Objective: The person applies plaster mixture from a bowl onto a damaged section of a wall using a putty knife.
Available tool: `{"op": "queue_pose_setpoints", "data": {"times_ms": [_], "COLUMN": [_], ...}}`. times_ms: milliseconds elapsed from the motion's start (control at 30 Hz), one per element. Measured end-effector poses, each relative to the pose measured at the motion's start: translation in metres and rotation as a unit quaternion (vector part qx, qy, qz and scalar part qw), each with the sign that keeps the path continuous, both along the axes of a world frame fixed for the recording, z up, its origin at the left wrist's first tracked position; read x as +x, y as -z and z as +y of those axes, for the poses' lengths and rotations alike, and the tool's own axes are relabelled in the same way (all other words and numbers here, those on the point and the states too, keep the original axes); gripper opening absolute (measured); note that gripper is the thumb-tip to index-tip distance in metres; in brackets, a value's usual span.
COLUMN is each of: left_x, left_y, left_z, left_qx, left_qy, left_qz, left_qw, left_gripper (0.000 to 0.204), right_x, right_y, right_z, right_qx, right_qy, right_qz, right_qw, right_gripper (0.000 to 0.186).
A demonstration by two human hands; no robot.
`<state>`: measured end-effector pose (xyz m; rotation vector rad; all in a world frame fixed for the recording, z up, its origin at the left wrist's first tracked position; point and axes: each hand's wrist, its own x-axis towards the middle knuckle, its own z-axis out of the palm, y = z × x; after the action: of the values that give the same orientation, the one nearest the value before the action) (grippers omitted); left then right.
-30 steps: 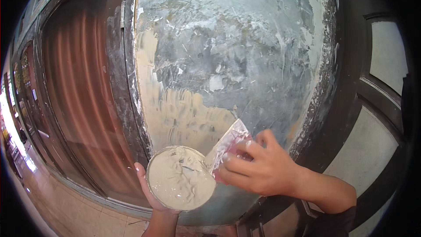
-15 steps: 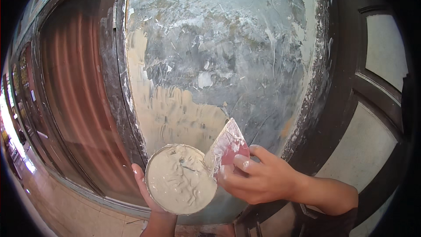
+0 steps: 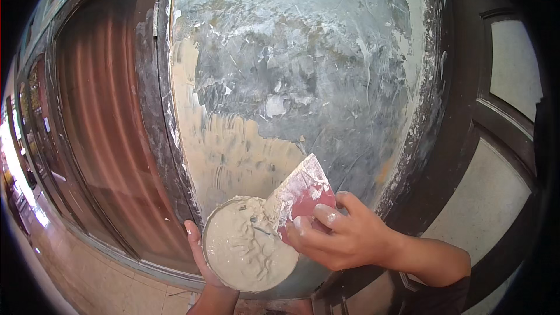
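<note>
From below and the left side, my left hand (image 3: pixel 205 265) holds up a round tub (image 3: pixel 211 268) of beige putty (image 3: pixel 242 251); most of its fingers are hidden under the tub. The putty's surface is wet and ridged. My right hand (image 3: pixel 344 233) grips a flat red putty spreader (image 3: pixel 309 201), its face smeared with putty. The spreader's lower left edge meets the putty at the tub's upper right rim. Behind them stands a grey, patchy wall (image 3: pixel 326 99), with a fresh beige putty coat (image 3: pixel 245 157) along its left side and lower part.
Left of the wall, a dark wooden frame (image 3: pixel 153 81) borders glass with a reddish-brown curtain (image 3: pixel 105 111) behind it. A dark panelled door (image 3: pixel 455 169) with pale panels stands at the right. Tiled floor (image 3: pixel 140 289) shows at lower left.
The tub and my left hand have moved slightly right and down. The spreader has turned to show more of its red face, and its edge now reaches farther over the putty.
</note>
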<state>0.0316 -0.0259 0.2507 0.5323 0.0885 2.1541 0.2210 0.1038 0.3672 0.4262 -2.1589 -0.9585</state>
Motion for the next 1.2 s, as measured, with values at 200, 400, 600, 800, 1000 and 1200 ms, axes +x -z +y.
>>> {"op": "queue_pose_setpoints", "data": {"times_ms": [200,400,600,800,1000,1200], "left_x": [-0.009,-0.02,-0.032,-0.046,-0.058,-0.079], "left_y": [0.013,0.015,0.017,0.017,0.008,0.012], "left_z": [-0.001,0.001,-0.005,-0.006,-0.009,-0.012], "left_qx": [0.021,0.028,0.071,0.049,0.003,-0.041], "left_qy": [0.027,0.033,0.065,0.046,0.035,0.02], "left_qz": [0.022,0.025,-0.003,0.028,-0.015,0.038], "left_qw": [0.999,0.999,0.995,0.997,0.999,0.998], "left_gripper": [0.103,0.1,0.1,0.103,0.097,0.091], "right_x": [-0.008,-0.018,-0.033,-0.053,-0.078,-0.104], "right_y": [0.005,0.009,0.009,0.008,0.009,0.011], "right_z": [0.002,0.006,0.006,0.005,0.005,0.001], "right_qx": [-0.016,-0.022,-0.012,-0.014,-0.013,-0.016], "right_qy": [-0.003,-0.018,-0.018,-0.011,-0.009,-0.004], "right_qz": [0.016,0.031,0.033,0.039,0.053,0.055], "right_qw": [1.0,0.999,0.999,0.999,0.998,0.998], "right_gripper": [0.013,0.017,0.017,0.017,0.016,0.015]}}
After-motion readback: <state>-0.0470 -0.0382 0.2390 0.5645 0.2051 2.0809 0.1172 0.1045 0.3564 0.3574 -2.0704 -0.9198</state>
